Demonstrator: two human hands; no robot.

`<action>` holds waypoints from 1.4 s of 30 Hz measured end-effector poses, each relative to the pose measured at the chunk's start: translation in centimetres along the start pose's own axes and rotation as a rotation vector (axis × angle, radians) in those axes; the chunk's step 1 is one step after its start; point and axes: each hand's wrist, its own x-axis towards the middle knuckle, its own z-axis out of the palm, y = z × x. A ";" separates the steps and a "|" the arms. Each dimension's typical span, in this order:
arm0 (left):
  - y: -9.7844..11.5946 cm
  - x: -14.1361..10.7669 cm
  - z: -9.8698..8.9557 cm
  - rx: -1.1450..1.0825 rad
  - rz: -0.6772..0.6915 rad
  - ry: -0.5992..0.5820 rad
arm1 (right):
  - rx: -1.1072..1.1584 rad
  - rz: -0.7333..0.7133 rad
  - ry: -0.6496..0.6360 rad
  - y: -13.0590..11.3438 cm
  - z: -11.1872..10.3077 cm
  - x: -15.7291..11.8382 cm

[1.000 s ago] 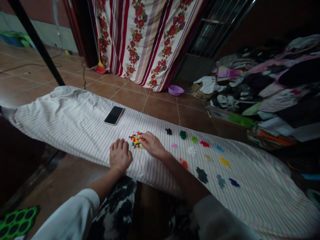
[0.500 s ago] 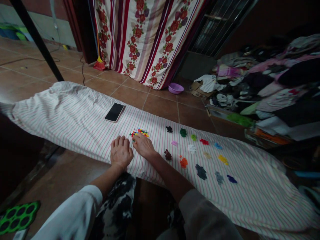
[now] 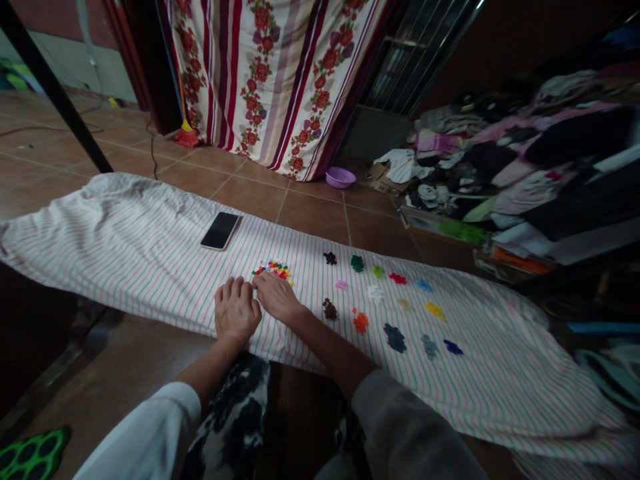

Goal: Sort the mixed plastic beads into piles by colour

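A mixed pile of small coloured pieces point(image 3: 281, 269), too small to name, lies on the striped cloth point(image 3: 165, 267). My right hand point(image 3: 276, 298) reaches across to the near left edge of this pile, fingers pressed together and pointing left; whatever the fingertips hold is hidden. Just left of it, my left hand point(image 3: 237, 311) rests palm down with curled fingers, its thumb side close to the right fingertips. Anything under the left hand is out of sight. Sorted by colour, several small heaps lie to the right, among them a dark brown heap point(image 3: 329, 309) and an orange heap point(image 3: 360, 321).
A phone point(image 3: 221, 231) lies on the cloth beyond my left hand. Further right are a dark grey heap point(image 3: 395, 338) and a yellow heap point(image 3: 435, 311). On the tiled floor stand a purple basin point(image 3: 341, 177) and a broom point(image 3: 187, 135); clothes point(image 3: 500, 153) are piled at right.
My right hand has drawn slightly back and left from the pile, toward my left hand, which stays curled on the cloth. The camera view has shifted a little.
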 end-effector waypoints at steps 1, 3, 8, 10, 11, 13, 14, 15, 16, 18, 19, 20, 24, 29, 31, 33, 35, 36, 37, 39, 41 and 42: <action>0.0 0.0 0.0 0.000 0.000 0.002 | 0.013 -0.006 0.008 0.1 0.1 0.0; 0.0 0.0 0.0 -0.002 -0.002 0.006 | 0.042 -0.015 0.032 0.3 0.3 0.1; 0.0 0.0 0.0 -0.004 0.004 0.005 | 0.128 -0.048 0.104 0.9 0.7 0.0; 0.0 0.0 0.0 -0.005 0.005 0.003 | 0.169 -0.063 0.130 1.3 0.9 -0.1; 0.0 0.0 0.0 -0.005 0.006 0.002 | 0.189 -0.068 0.147 1.4 0.9 -0.2; 0.0 0.0 -0.1 -0.004 0.005 -0.001 | 0.231 -0.074 0.187 1.8 1.1 -0.4; 0.0 0.0 -0.1 -0.003 0.003 -0.003 | 0.252 -0.077 0.209 1.9 1.2 -0.4; 0.0 0.0 -0.1 0.000 0.001 -0.006 | 0.275 -0.079 0.231 2.1 1.3 -0.5; 0.0 0.0 -0.1 0.003 -0.001 -0.009 | 0.298 -0.081 0.251 2.3 1.5 -0.6; 0.0 0.0 -0.1 0.012 -0.002 -0.012 | 0.337 -0.078 0.289 2.7 1.7 -0.7; 0.0 0.0 -0.1 0.016 0.001 -0.014 | 0.352 -0.075 0.309 2.8 1.8 -0.7; 0.0 0.0 -0.2 0.020 0.005 -0.014 | 0.363 -0.072 0.329 3.0 1.8 -0.8; 0.1 0.0 -0.2 0.034 0.015 -0.008 | 0.381 -0.049 0.384 3.5 1.5 -1.3; 0.1 -0.1 -0.1 0.054 0.027 0.021 | 0.429 0.018 0.445 4.6 1.0 -2.3; 0.1 -0.2 -0.1 0.056 0.033 0.027 | 0.445 0.031 0.476 5.4 0.9 -2.7; 0.0 -0.2 -0.1 0.057 0.037 0.034 | 0.459 0.049 0.502 6.4 0.9 -3.1; 0.0 -0.2 -0.1 0.056 0.039 0.041 | 0.475 0.083 0.532 7.5 0.7 -3.6; 0.0 -0.2 0.0 0.055 0.040 0.043 | 0.482 0.108 0.549 8.1 0.6 -3.9; 0.0 -0.2 0.0 0.053 0.040 0.045 | 0.489 0.139 0.573 8.7 0.4 -4.2; -0.1 -0.3 0.0 0.045 0.037 0.046 | 0.498 0.219 0.630 10.0 -0.1 -4.9; -0.1 -0.3 0.0 0.028 0.032 0.044 | 0.496 0.312 0.694 11.6 -0.6 -5.8; -0.1 -0.3 0.0 0.015 0.031 0.041 | 0.488 0.361 0.726 12.5 -0.9 -6.3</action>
